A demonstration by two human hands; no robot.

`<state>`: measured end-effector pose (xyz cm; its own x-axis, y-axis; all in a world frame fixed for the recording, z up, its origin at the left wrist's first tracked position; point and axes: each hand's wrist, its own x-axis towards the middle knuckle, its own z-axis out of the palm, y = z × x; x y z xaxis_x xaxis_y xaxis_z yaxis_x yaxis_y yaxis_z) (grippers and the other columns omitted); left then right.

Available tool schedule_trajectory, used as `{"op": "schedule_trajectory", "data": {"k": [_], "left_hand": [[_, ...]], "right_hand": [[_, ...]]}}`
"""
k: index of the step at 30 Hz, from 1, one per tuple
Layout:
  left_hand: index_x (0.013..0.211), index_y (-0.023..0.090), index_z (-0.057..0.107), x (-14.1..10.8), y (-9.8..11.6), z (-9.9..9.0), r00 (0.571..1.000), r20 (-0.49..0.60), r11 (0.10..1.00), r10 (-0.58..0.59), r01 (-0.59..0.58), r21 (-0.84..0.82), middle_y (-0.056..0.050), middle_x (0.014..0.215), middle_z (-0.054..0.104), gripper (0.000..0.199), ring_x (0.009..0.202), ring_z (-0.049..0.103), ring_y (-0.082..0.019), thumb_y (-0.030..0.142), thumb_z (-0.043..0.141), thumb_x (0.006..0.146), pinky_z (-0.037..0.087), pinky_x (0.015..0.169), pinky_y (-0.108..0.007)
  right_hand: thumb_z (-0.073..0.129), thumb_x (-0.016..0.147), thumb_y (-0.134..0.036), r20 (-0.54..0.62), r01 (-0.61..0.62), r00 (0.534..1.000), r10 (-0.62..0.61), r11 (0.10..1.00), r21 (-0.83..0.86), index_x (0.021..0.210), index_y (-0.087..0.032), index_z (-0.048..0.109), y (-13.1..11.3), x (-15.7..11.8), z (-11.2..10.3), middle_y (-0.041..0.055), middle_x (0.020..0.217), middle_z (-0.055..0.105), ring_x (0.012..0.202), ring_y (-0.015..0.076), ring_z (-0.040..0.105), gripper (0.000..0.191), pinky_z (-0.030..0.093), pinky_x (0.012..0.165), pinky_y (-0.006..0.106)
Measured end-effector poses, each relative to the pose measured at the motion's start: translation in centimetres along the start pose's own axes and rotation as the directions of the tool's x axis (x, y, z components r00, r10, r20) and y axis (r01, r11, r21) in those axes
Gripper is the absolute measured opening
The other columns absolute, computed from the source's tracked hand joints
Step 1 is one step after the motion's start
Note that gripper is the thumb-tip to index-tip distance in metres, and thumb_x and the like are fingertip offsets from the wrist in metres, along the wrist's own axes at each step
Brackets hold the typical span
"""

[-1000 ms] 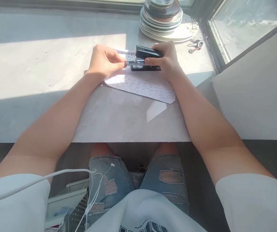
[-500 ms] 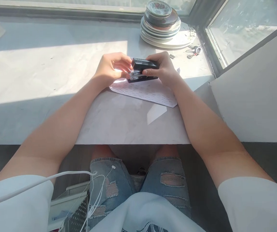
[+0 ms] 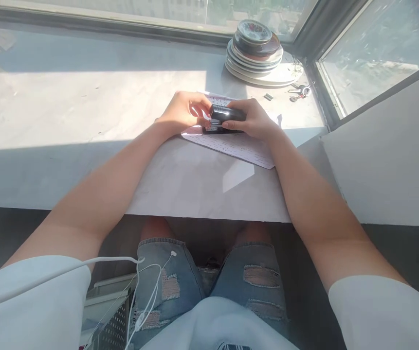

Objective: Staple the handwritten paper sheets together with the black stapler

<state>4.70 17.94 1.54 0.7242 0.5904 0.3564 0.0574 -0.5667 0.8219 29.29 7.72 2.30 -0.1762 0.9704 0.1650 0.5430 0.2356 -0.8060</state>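
A black stapler (image 3: pixel 227 114) is held level over the printed sheets of paper (image 3: pixel 244 147) on the white surface. My right hand (image 3: pixel 256 117) wraps round its right end, thumb along the near side and fingers over the top. At its left end, my left hand (image 3: pixel 188 113) has its curled fingers and thumb closed against the stapler's front. A small gap shows between the stapler's upper arm and its base. Whether the base rests on the paper or sits just above it is hard to tell.
A stack of plates (image 3: pixel 255 56) stands by the window corner. Keys (image 3: pixel 301 91) and a small dark piece (image 3: pixel 268 97) lie near it. A white cable (image 3: pixel 114 259) crosses my lap. Below the table's left side is a drawer unit (image 3: pixel 110 316).
My view has shifted slightly, so the table scene appears lower and to the right. Both hands keep their hold on the stapler, which appears slightly lower over the paper.
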Motion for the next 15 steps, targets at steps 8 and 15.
{"op": "schedule_trajectory", "data": {"k": [8,15], "left_hand": [[0.087,0.028,0.079,0.6,-2.1,-0.2,0.997,-0.069,0.998,-0.033,0.037,0.053,-0.007,0.091,0.078,0.016,0.092,0.075,-0.028,0.035,0.09,0.079,0.063,0.085,-0.045],[0.088,0.028,0.078,0.5,-2.0,-0.2,0.993,-0.103,0.996,-0.06,0.066,0.061,-0.008,0.094,0.079,0.018,0.094,0.075,-0.03,0.045,0.085,0.087,0.064,0.085,-0.046]], "right_hand": [[0.097,0.067,-0.061,-0.002,-0.057,0.998,0.057,0.998,0.024,0.093,-0.027,0.063,-0.3,-0.3,-0.3,0.0034,0.081,0.057,0.083,0.0283,0.056,0.055,0.049,0.065,0.039],[0.092,0.068,-0.077,0.027,-0.08,0.997,0.079,0.997,0.021,0.088,-0.03,0.069,1.1,-0.9,-1.9,0.0029,0.075,0.058,0.075,0.0271,0.053,0.056,0.046,0.061,0.042]]}}
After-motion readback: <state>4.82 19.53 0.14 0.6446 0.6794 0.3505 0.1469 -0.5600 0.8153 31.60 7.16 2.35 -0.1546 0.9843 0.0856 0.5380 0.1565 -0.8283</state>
